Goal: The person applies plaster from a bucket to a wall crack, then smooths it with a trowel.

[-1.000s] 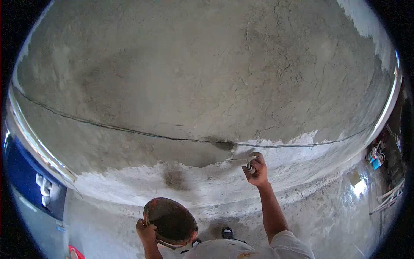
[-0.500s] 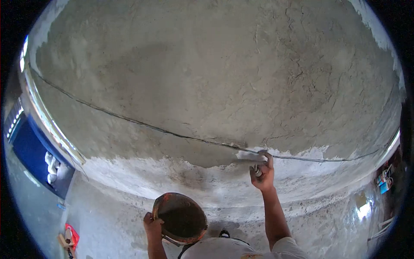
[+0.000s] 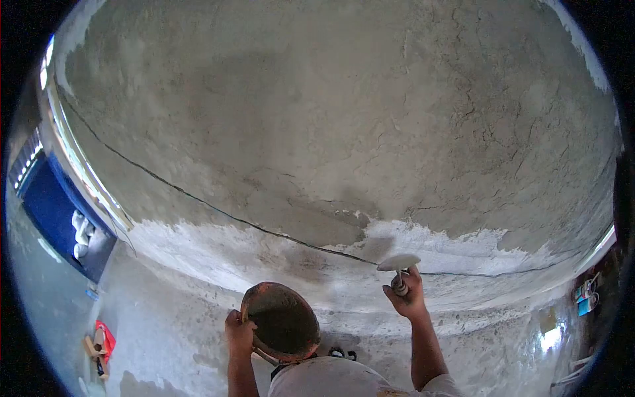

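My left hand (image 3: 239, 333) grips the rim of a round, stained bucket (image 3: 311, 311) with grey mortar (image 3: 278, 327) inside. My right hand (image 3: 409, 296) is wrapped around the handle of a trowel (image 3: 398, 263), its blade edge-on in front of the wall. A thin dark cable (image 3: 278, 234) runs across the wall and meets the trowel and the fingers of my right hand. Wet grey plaster covers most of the wall (image 3: 317, 132); its ragged lower edge lies just above the trowel, over a paler band (image 3: 436, 245).
A blue doorway (image 3: 53, 205) with white bags (image 3: 81, 233) opens at the left. A red bag (image 3: 106, 337) and brown pieces lie on the floor at lower left. Blue containers (image 3: 585, 304) stand at the far right. My feet (image 3: 342, 353) are close to the wall's base.
My right hand and the trowel have come down from the plaster's edge, and the blade has turned edge-on. The cable hangs lower in view. The bucket has risen slightly in view.
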Motion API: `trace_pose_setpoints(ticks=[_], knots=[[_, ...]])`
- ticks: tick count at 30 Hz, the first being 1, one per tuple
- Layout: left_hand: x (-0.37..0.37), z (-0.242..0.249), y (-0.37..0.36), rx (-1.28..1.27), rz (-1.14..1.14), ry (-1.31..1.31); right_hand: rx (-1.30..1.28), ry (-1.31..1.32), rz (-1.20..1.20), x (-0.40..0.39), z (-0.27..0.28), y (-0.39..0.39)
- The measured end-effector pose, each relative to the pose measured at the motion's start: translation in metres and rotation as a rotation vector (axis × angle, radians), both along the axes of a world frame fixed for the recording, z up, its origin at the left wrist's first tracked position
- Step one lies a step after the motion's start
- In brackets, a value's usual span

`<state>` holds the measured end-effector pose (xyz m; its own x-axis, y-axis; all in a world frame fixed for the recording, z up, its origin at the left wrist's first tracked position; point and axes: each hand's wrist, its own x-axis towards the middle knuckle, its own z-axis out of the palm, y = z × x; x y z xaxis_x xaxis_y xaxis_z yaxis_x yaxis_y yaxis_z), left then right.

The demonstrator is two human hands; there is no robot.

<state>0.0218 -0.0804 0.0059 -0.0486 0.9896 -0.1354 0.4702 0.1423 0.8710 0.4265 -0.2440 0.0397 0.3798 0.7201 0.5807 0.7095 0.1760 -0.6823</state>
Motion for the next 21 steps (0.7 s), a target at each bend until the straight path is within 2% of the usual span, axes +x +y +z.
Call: trace_pose_setpoints(ticks=[2,4,5,6,7,9,11,13,15,17,19,20,21], knots=[[-0.002,-0.013,0.004,0.016,0.006,0.002,-0.125,0.136,0.054,0.005,0.015,-0.010],[-0.005,-0.022,0.006,0.032,0.012,-0.002,-0.105,0.135,0.099,0.006,0.047,-0.020],[-0.006,-0.023,0.007,-0.005,0.023,-0.085,-0.074,0.141,0.143,0.007,0.068,-0.024],[-0.007,-0.024,0.009,-0.040,0.032,-0.167,-0.181,-0.026,0.141,0.012,0.096,-0.028],[-0.006,-0.021,0.010,-0.046,0.032,-0.174,-0.200,-0.010,0.116,0.018,0.106,-0.030],[-0.006,-0.017,0.009,-0.030,0.035,-0.136,-0.364,-0.167,0.091,0.028,0.146,-0.030],[-0.012,-0.029,0.012,-0.039,0.032,-0.165,-0.325,0.088,0.203,0.033,0.169,-0.026],[-0.012,-0.022,0.018,-0.035,0.027,-0.211,-0.237,0.029,0.205,0.027,0.189,-0.021],[-0.015,-0.012,0.018,0.014,0.007,-0.167,-0.565,0.107,0.096,0.022,0.220,-0.017],[-0.024,-0.038,0.029,0.012,0.004,-0.171,-0.663,0.035,0.054,0.028,0.228,-0.014],[-0.026,-0.044,0.034,0.006,0.004,-0.172,-0.537,-0.361,-0.067,0.017,0.240,-0.004],[-0.029,-0.044,0.038,-0.010,0.000,-0.134,-0.543,-0.372,-0.073,0.013,0.244,0.001],[-0.031,-0.036,0.041,-0.022,-0.004,-0.095,-0.455,-0.550,-0.056,0.009,0.248,0.008]])
